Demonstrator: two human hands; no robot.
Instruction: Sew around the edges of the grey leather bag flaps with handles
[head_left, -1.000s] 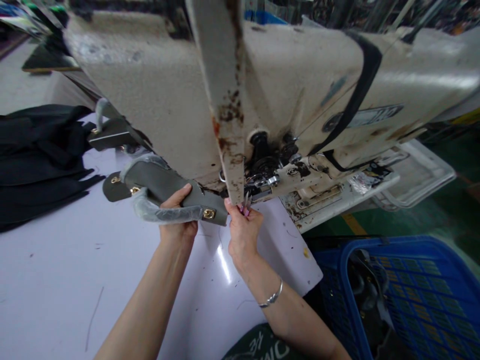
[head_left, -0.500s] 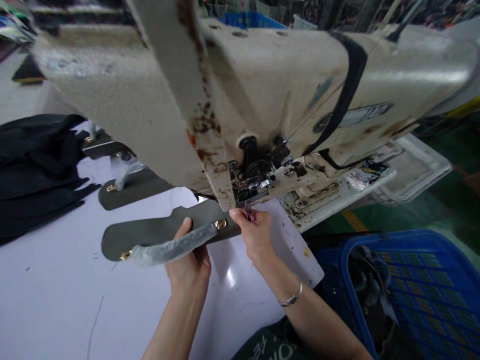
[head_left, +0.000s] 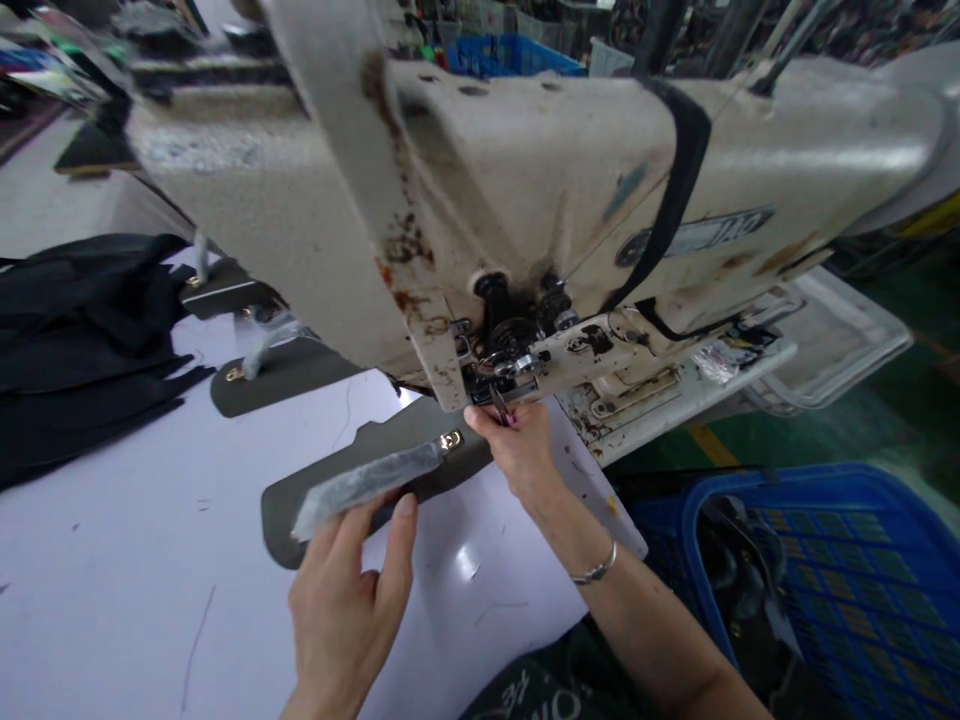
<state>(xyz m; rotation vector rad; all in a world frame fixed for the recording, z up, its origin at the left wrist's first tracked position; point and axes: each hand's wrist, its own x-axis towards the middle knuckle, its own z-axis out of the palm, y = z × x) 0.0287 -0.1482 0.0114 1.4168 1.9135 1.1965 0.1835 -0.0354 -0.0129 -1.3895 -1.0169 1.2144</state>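
Observation:
A dark grey-green bag panel (head_left: 283,515) lies slanted on the white table, its right end beneath the head of the sewing machine (head_left: 525,140). A handle wrapped in clear plastic (head_left: 367,482) runs along it, with a gold fitting (head_left: 451,440) at its right end. My left hand (head_left: 351,585) is against the handle's lower side, fingers stretched and thumb apart. Close to the needle area, my right hand (head_left: 521,445) is closed around small thread snips (head_left: 501,408) with pinkish handles. Its fingertips are at the panel's right end; the machine hides the needle.
Another grey-green panel (head_left: 281,378) with a wrapped handle lies behind, partly under the machine. Dark fabric (head_left: 82,350) is heaped at the left. At the lower right stands a blue plastic basket (head_left: 847,490) holding dark pieces. A pale tray (head_left: 847,340) sits beyond the machine bed.
The panel's left end has swung toward me and right. My left hand has loosened from its grip on the panel and moved down-left. My right hand stays by the needle area with the thread snips.

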